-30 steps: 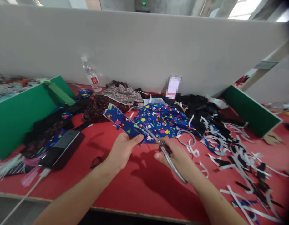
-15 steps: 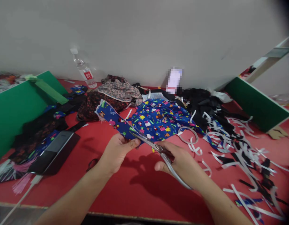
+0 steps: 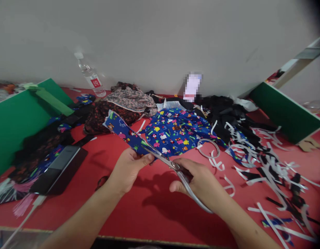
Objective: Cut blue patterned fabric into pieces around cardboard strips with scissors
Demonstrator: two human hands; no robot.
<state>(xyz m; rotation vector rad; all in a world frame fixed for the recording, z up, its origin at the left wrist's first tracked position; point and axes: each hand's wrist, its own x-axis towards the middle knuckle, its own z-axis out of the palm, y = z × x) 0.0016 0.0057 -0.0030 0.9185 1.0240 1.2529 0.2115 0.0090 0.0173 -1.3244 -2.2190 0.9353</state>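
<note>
Cutting, apparently, along the blue cartoon-print fabric strip (image 3: 124, 134) pinched in the left grip (image 3: 127, 169), the right grip (image 3: 200, 176) clasps silver metal scissors (image 3: 172, 165), the next snip likely needing it taut.

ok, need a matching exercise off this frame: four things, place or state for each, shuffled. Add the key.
1. scissors
2. blue printed strip
3. bottle
4. black device

A. stands in front of the grey wall
B. in the right hand
C. joined to a white cable
D. held by the left hand

Pairs: 1-B, 2-D, 3-A, 4-C
</note>
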